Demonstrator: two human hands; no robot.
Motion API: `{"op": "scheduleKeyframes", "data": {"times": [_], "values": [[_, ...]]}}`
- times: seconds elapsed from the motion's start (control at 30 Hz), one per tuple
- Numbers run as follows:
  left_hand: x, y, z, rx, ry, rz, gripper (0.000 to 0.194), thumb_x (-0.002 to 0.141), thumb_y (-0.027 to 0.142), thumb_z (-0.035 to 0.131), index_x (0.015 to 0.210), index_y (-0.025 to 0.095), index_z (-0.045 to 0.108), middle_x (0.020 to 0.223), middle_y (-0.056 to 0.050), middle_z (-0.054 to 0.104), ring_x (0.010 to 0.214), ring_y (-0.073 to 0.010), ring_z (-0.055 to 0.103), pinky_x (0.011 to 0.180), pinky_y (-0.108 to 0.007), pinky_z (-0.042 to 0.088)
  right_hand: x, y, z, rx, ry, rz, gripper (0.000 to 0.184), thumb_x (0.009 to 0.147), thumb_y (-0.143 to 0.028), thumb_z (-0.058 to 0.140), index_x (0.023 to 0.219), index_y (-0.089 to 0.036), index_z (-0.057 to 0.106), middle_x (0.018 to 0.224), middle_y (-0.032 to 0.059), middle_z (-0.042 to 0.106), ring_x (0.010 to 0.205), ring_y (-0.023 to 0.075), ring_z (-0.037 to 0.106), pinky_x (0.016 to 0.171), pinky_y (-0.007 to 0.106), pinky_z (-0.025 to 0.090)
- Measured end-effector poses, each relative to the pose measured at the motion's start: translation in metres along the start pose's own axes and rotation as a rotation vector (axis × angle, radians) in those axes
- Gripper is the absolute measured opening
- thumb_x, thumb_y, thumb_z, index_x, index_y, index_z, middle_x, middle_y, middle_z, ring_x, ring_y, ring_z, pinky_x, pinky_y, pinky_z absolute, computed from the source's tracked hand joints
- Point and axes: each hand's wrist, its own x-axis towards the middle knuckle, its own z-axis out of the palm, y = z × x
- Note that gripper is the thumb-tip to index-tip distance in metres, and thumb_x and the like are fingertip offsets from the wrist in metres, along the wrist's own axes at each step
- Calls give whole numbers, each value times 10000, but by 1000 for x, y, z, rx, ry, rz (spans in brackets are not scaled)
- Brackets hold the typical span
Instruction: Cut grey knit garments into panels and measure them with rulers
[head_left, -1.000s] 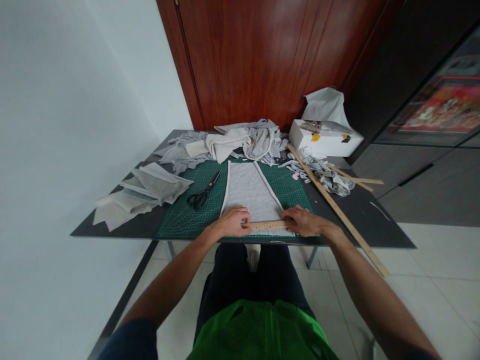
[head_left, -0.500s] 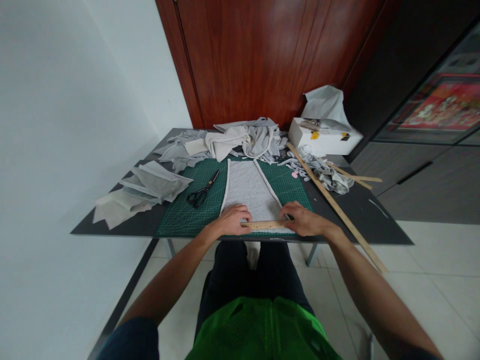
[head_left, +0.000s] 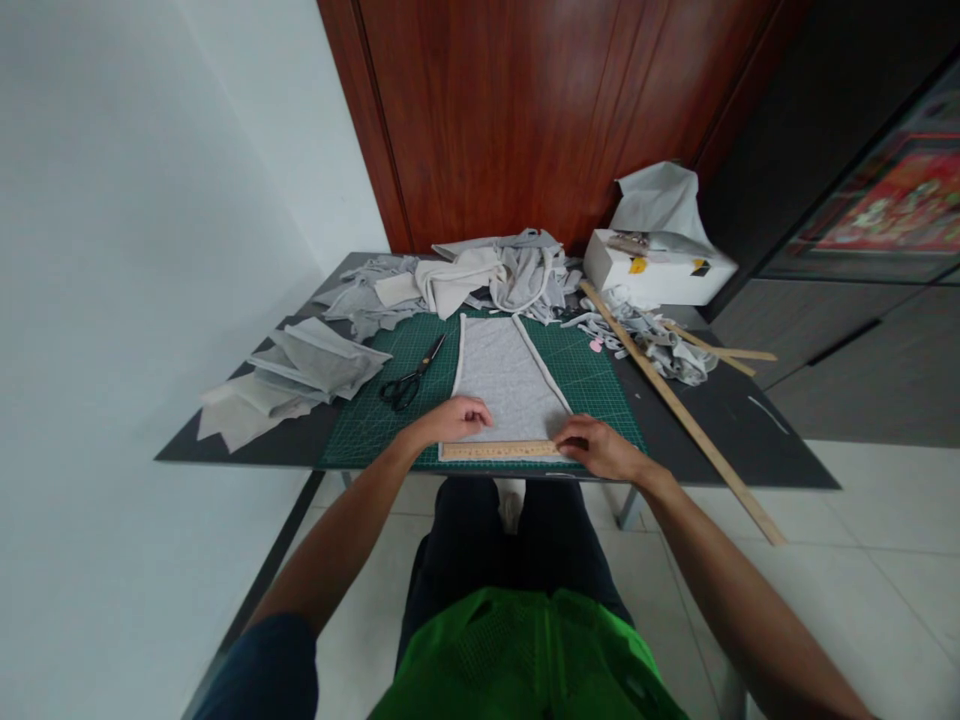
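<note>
A pale grey fabric piece [head_left: 504, 375], narrower at its far end and with rolled side edges, lies on the green cutting mat [head_left: 360, 435]. Across its near edge rests a short wooden ruler [head_left: 495, 451]. My right hand [head_left: 600, 447] grips the ruler's right end, fingers bent against it. Just beyond the ruler, my left hand [head_left: 457, 418] is over the fabric's left part, fingers loosely curled and off the ruler; nothing shows in it. Black-handled scissors [head_left: 409, 382] lie on the mat to the left of the fabric.
Folded grey cloths [head_left: 315, 360] lie at the left. A heap of fabric [head_left: 480, 275] runs along the back. A white box [head_left: 652, 275] stands back right, near fabric scraps [head_left: 675, 355]. A long wooden strip [head_left: 690, 420] juts past the front edge of the dark table [head_left: 780, 465].
My left hand has let go of the ruler and moved slightly away from me, exposing its left part. The right hand stays at the right end. The view has shifted slightly.
</note>
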Motion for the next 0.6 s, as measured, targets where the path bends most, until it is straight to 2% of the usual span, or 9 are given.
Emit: {"op": "scheduleKeyframes", "data": {"times": [0.13, 0.33, 0.5, 0.6], "values": [[-9, -5, -7, 18, 17, -22, 208, 766, 78, 614, 910, 138, 752, 850, -25, 705, 739, -125, 609, 712, -234, 488, -5, 3, 2, 19, 17, 11, 121, 946, -221, 670, 991, -224, 782, 988, 67, 753, 1002, 227, 675, 960, 404, 532], [-19, -1, -17, 110, -9, -12, 242, 722, 34, 627, 895, 158, 743, 936, -32, 699, 854, -150, 633, 832, -268, 504, -5, 5, 4, 15, 24, 12, 121, 950, -245, 685, 999, -235, 795, 1008, 66, 758, 1007, 230, 671, 966, 409, 527], [-25, 2, -23, 151, -91, 54, 97, 789, 161, 736, 884, 176, 751, 1000, -50, 682, 998, -192, 638, 954, -304, 487, -4, 5, 7, 8, 13, 33, 158, 964, -275, 692, 1042, -270, 830, 1015, 61, 754, 1024, 230, 679, 999, 417, 532], [-27, 4, -27, 237, -132, 45, 118, 775, 252, 823, 865, 205, 762, 1028, -44, 689, 1087, -217, 615, 1058, -336, 432, -2, 3, 8, -4, 5, 35, 176, 961, -284, 699, 1063, -279, 843, 1007, 64, 750, 1016, 230, 679, 1001, 420, 536]]}}
